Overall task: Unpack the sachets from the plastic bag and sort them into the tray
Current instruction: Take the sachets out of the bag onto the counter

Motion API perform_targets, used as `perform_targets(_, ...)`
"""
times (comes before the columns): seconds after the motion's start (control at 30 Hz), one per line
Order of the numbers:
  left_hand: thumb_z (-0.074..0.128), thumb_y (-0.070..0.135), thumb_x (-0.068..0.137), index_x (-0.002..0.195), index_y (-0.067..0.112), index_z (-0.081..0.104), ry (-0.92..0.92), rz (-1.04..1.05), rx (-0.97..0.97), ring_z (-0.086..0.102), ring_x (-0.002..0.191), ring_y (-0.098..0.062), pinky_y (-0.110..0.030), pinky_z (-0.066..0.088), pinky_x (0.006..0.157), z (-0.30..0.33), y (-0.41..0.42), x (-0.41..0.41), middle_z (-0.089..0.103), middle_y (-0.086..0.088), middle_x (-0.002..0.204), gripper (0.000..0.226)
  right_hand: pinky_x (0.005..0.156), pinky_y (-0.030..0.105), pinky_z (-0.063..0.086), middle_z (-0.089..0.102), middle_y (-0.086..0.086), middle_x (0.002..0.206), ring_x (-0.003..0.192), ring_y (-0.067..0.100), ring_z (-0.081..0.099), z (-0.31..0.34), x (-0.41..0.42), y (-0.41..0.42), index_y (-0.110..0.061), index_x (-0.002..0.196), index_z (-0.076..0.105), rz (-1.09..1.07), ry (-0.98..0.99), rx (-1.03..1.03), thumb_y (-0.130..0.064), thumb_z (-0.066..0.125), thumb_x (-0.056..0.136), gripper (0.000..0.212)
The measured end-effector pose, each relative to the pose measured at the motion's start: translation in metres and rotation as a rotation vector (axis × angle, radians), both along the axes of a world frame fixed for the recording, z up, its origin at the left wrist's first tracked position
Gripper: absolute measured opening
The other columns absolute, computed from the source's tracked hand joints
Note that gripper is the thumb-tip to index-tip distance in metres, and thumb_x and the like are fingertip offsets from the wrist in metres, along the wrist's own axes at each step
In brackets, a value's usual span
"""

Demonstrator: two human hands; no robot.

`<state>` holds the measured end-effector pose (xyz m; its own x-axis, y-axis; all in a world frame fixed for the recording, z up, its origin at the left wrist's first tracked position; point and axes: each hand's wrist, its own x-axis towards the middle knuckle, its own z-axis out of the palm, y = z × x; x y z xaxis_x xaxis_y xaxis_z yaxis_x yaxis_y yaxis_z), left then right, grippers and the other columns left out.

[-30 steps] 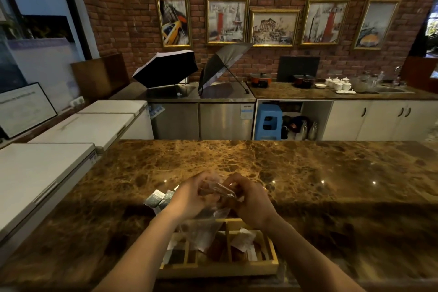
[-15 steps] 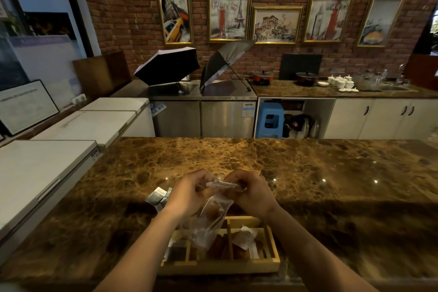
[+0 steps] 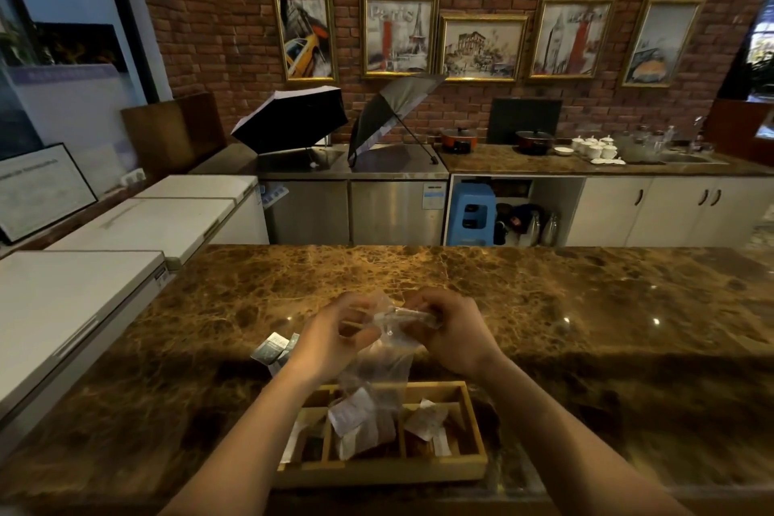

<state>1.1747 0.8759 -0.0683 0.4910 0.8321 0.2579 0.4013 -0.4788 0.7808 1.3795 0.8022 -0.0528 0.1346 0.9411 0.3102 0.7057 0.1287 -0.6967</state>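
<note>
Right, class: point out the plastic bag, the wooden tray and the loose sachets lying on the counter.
plastic bag [image 3: 379,373], head view, on its clear hanging body.
wooden tray [image 3: 473,419], head view, on its right wall.
loose sachets [image 3: 272,348], head view, on the top packet, left of the left wrist.

Clear plastic bag [image 3: 383,364] hangs over wooden divided tray [image 3: 475,423]; white sachets [image 3: 425,419] lie in tray compartments.

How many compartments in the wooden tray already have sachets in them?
3. In the wooden tray, sachets show in the left, middle and right compartments. The plastic bag hangs over the middle, so more may be hidden.
</note>
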Motion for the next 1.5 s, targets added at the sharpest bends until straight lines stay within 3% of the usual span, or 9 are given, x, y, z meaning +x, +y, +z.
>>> perform_targets(0.1, 0.077, 0.017, 0.085, 0.124, 0.027, 0.062, 0.01, -0.029, -0.016, 0.067, 0.102, -0.004, -0.037, 0.058, 0.088, -0.003, -0.002, 0.003, 0.071, 0.009, 0.109, 0.043, 0.075, 0.034, 0.062, 0.075, -0.01, 0.087, 0.08, 0.003, 0.07, 0.004, 0.006, -0.004, -0.029, 0.095, 0.074, -0.035, -0.007, 0.01, -0.022, 0.08, 0.087, 0.013)
perform_targets(0.3, 0.076, 0.012, 0.085, 0.11, 0.035, 0.059, 0.018, -0.029, -0.049, 0.065, 0.087, 0.003, -0.007, 0.049, 0.072, 0.0, -0.004, 0.018, 0.068, 0.011, 0.099, 0.039, 0.075, 0.038, 0.06, 0.076, -0.009, 0.089, 0.083, 0.006, 0.07, 0.015, 0.017, -0.009, -0.029, 0.098, 0.075, -0.079, -0.014, 0.015, -0.025, 0.079, 0.087, 0.013)
perform_targets(0.53, 0.076, 0.015, 0.085, 0.11, 0.033, 0.066, 0.055, -0.063, -0.066, 0.068, 0.092, 0.001, -0.012, 0.053, 0.075, -0.016, -0.012, 0.035, 0.073, 0.009, 0.102, 0.032, 0.081, 0.039, 0.06, 0.074, -0.007, 0.097, 0.088, 0.008, 0.068, 0.016, 0.042, -0.023, -0.031, 0.099, 0.071, -0.107, -0.099, -0.108, -0.034, 0.076, 0.089, 0.012)
perform_targets(0.7, 0.077, 0.028, 0.085, 0.102, 0.048, 0.06, 0.091, -0.087, -0.113, 0.071, 0.086, -0.001, -0.032, 0.059, 0.077, -0.019, -0.018, 0.051, 0.074, 0.012, 0.097, 0.031, 0.083, 0.044, 0.06, 0.073, -0.007, 0.099, 0.091, 0.013, 0.069, 0.013, 0.049, -0.027, -0.031, 0.104, 0.072, -0.099, -0.202, -0.159, -0.034, 0.075, 0.087, 0.018)
perform_targets(0.83, 0.071, 0.024, 0.09, 0.113, 0.033, 0.063, 0.101, -0.074, -0.152, 0.069, 0.088, -0.004, -0.022, 0.053, 0.066, -0.018, -0.023, 0.059, 0.069, 0.009, 0.103, 0.025, 0.082, 0.042, 0.061, 0.074, -0.009, 0.097, 0.09, 0.011, 0.069, 0.008, 0.049, -0.029, -0.033, 0.103, 0.073, -0.084, -0.245, -0.167, -0.037, 0.074, 0.085, 0.018)
perform_targets(0.93, 0.069, 0.023, 0.092, 0.112, 0.028, 0.065, 0.101, -0.067, -0.187, 0.067, 0.088, -0.003, -0.024, 0.055, 0.07, -0.018, -0.025, 0.061, 0.069, 0.004, 0.107, 0.02, 0.083, 0.042, 0.061, 0.075, -0.011, 0.1, 0.093, 0.01, 0.069, 0.009, 0.05, -0.029, -0.034, 0.104, 0.073, -0.091, -0.263, -0.158, -0.042, 0.074, 0.083, 0.022)
perform_targets(1.07, 0.067, 0.023, 0.094, 0.112, 0.029, 0.066, 0.109, -0.066, -0.198, 0.066, 0.092, -0.003, -0.022, 0.052, 0.072, -0.016, -0.026, 0.06, 0.069, 0.007, 0.11, 0.019, 0.084, 0.04, 0.061, 0.074, -0.012, 0.102, 0.095, 0.008, 0.068, 0.014, 0.056, -0.03, -0.036, 0.1, 0.073, -0.087, -0.282, -0.143, -0.04, 0.073, 0.084, 0.017)
perform_targets(1.2, 0.069, 0.024, 0.092, 0.11, 0.033, 0.065, 0.106, -0.057, -0.212, 0.067, 0.097, -0.006, -0.034, 0.056, 0.084, -0.017, -0.026, 0.057, 0.071, 0.009, 0.108, 0.02, 0.083, 0.042, 0.061, 0.075, -0.013, 0.1, 0.094, 0.008, 0.068, 0.017, 0.057, -0.031, -0.035, 0.097, 0.075, -0.089, -0.272, -0.121, -0.042, 0.069, 0.083, 0.016)
perform_targets(1.5, 0.073, 0.019, 0.089, 0.109, 0.035, 0.065, 0.107, -0.063, -0.222, 0.068, 0.083, 0.0, -0.015, 0.047, 0.067, -0.013, -0.03, 0.058, 0.073, 0.01, 0.098, 0.027, 0.082, 0.042, 0.06, 0.072, -0.019, 0.09, 0.087, 0.003, 0.067, 0.027, 0.058, -0.035, -0.032, 0.083, 0.075, -0.046, -0.166, -0.041, -0.03, 0.071, 0.082, 0.005)
